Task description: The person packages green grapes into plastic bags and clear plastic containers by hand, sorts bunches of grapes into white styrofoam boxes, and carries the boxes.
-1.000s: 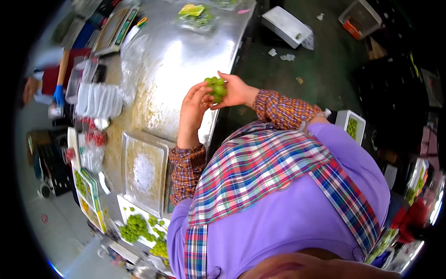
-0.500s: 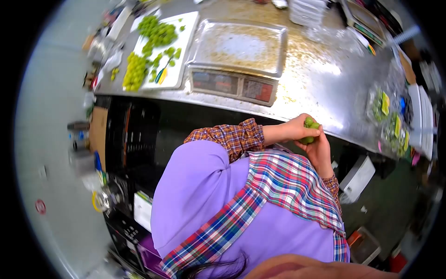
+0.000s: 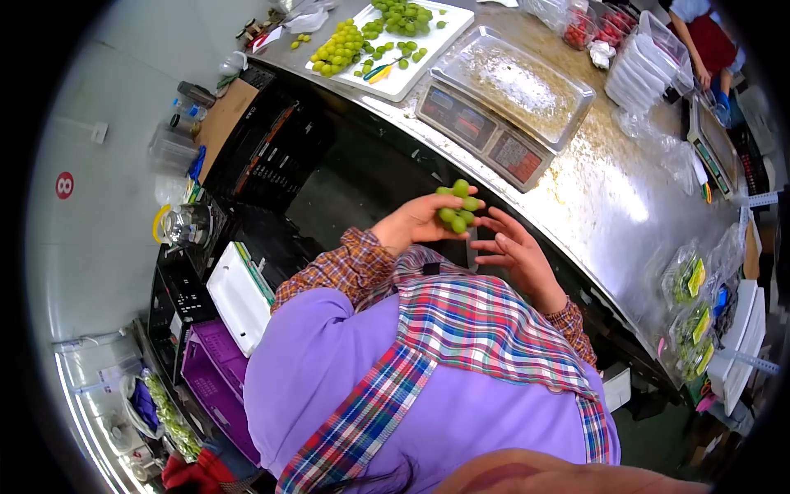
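Observation:
My left hand (image 3: 418, 221) holds a small bunch of green grapes (image 3: 458, 207) in front of my apron, near the table's front edge. Just right of the bunch is my right hand (image 3: 524, 255), open with its fingers spread, apart from the grapes. On the white cutting board (image 3: 407, 78) at the back lie more green grape bunches (image 3: 403, 16), a yellower bunch (image 3: 338, 49) and several loose grapes. Beside the loose grapes rests a tool with green and yellow handles (image 3: 380, 72), perhaps scissors.
A scale with a wet metal tray (image 3: 527, 86) stands on the steel table (image 3: 609, 230). Behind it are stacked clear containers (image 3: 646, 70) and red fruit packs (image 3: 580, 29). Bagged greens (image 3: 691, 329) lie right. A co-worker's arm (image 3: 698, 58) shows far right; a purple crate (image 3: 218, 375) is left.
Both hands were on the grapes before; my right hand has let go and its fingers have spread. The left hand has moved left with the bunch. The view has turned.

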A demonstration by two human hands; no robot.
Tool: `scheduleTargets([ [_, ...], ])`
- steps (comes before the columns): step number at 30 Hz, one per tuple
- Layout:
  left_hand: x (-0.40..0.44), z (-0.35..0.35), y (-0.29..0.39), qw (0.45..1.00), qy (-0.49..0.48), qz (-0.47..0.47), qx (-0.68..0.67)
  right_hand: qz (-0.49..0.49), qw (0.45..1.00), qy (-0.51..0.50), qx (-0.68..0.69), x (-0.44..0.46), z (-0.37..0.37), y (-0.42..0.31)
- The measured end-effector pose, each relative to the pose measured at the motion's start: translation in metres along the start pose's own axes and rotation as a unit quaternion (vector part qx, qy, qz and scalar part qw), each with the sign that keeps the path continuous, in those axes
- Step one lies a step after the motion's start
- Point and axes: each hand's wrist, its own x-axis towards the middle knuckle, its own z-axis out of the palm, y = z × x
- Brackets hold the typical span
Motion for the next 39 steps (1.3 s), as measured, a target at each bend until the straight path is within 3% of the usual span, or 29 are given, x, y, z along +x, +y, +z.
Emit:
scheduleTargets([
  [10,-0.082,-0.089,0.134,0.969,0.135,0.203,-0.037,0.041,0.988,0.136,0.067,0.035,-0.035,0.038],
  [16,-0.132,-0.172,0.290,0.923,0.196,0.327,-0.046,0.049,0.943,0.249,0.213,0.102,-0.050,0.070],
  [19,-0.140,-0.233,0.386,0.896,0.237,0.374,-0.014,0.040,0.924,0.320,0.206,0.152,-0.042,0.084],
  [25,-0.133,-0.355,0.544,0.877,0.351,0.327,0.031,0.101,0.894,0.419,0.122,0.263,0.026,0.079],
  [30,-0.127,-0.413,0.601,0.896,0.344,0.279,-0.029,0.162,0.933,0.322,-0.024,0.317,0.105,0.027],
  [34,-0.132,-0.416,0.597,0.921,0.260,0.268,-0.109,0.118,0.953,0.266,-0.079,0.354,0.165,-0.033],
  [39,-0.197,-0.452,0.590,0.895,0.312,0.280,-0.153,0.043,0.957,0.151,-0.243,0.409,0.202,-0.093],
])
